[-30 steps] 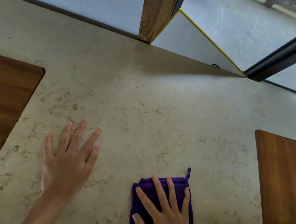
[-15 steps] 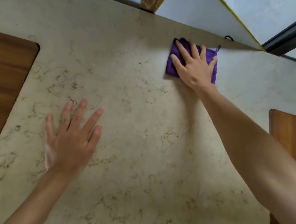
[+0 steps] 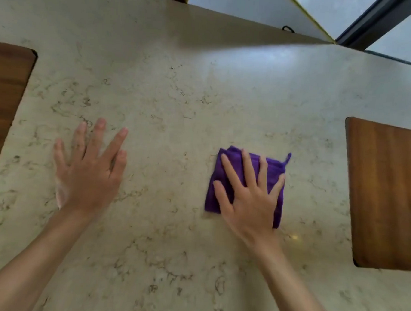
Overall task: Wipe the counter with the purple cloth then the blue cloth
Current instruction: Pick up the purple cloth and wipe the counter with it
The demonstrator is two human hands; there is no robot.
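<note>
A folded purple cloth (image 3: pixel 225 161) with a small hanging loop lies flat on the beige marbled counter (image 3: pixel 180 86), right of centre. My right hand (image 3: pixel 249 196) presses down on it with fingers spread, covering most of it. My left hand (image 3: pixel 88 167) rests flat on the bare counter to the left, fingers apart, holding nothing. No blue cloth is in view.
A dark wooden board (image 3: pixel 3 104) lies at the counter's left edge of view and another wooden board (image 3: pixel 387 193) at the right. The counter's far edge (image 3: pixel 256 21) runs along the top, with a floor and a dark frame (image 3: pixel 366 21) beyond.
My right hand slid the purple cloth out to the counter's far edge, then pulled it back toward me to the middle right. The left hand stayed planted.
</note>
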